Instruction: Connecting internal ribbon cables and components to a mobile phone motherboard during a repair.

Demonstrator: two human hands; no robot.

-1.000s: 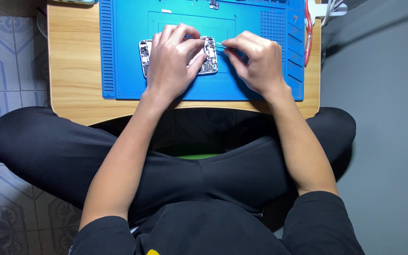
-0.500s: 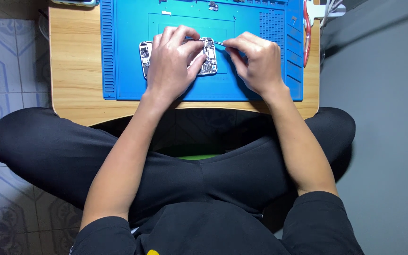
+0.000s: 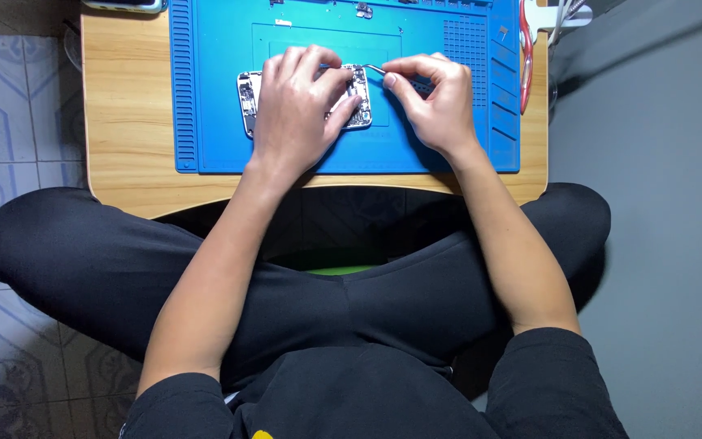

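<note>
An opened phone [image 3: 247, 99] with its circuit parts showing lies on a blue work mat [image 3: 448, 154] on a small wooden table [image 3: 127, 122]. My left hand [image 3: 298, 110] lies flat over the phone and holds it down, covering its middle. To the right, my right hand [image 3: 432, 102] pinches thin metal tweezers [image 3: 374, 69], whose tip reaches the phone's upper right edge. What the tip touches is hidden by my fingers.
Red-handled pliers [image 3: 526, 57] lie along the mat's right edge. Small metal parts [image 3: 363, 10] sit at the mat's top. A device [image 3: 123, 5] shows at the table's top left corner. My crossed legs are under the table; tiled floor left, grey floor right.
</note>
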